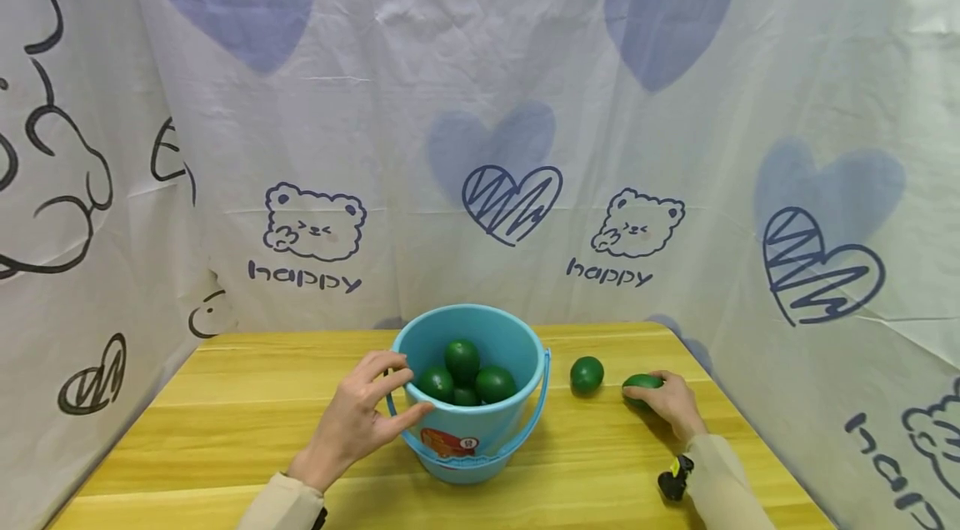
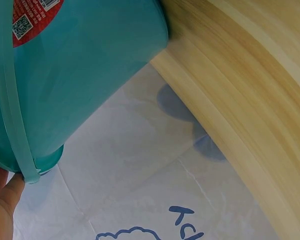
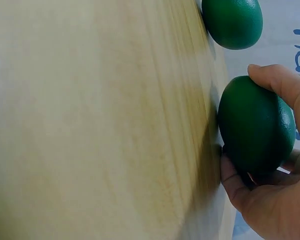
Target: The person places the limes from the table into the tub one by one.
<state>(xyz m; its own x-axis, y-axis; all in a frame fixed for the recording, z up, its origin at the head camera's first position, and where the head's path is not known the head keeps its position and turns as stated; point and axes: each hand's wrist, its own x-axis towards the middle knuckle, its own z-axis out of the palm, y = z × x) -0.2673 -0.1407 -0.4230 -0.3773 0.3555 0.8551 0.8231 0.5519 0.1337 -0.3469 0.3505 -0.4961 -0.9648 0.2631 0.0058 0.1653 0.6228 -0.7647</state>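
A light-blue bucket [image 1: 480,430] stands upright with several smooth, dark-green oval fruits [image 1: 462,360] inside. My left hand [image 1: 358,413] holds the bucket's near-left rim, fingertips at the edge and thumb spread lower. In the left wrist view the thumb and fingers [image 2: 9,192] sit at the rim beside the handle's joint. On the right, my right hand [image 1: 675,401] grips another green oval fruit [image 3: 255,125], thumb across its top and fingers round its underside, close to the tabletop. Between that hand and the bucket lies one more green fruit [image 1: 587,376].
The yellow wood-grain table [image 1: 247,405] ends at a back edge against a pale printed cloth [image 1: 420,263], which also hangs along both sides. The bucket's blue handle [image 1: 536,413] hangs down across its front. A small black device [image 1: 675,477] is on the right wrist.
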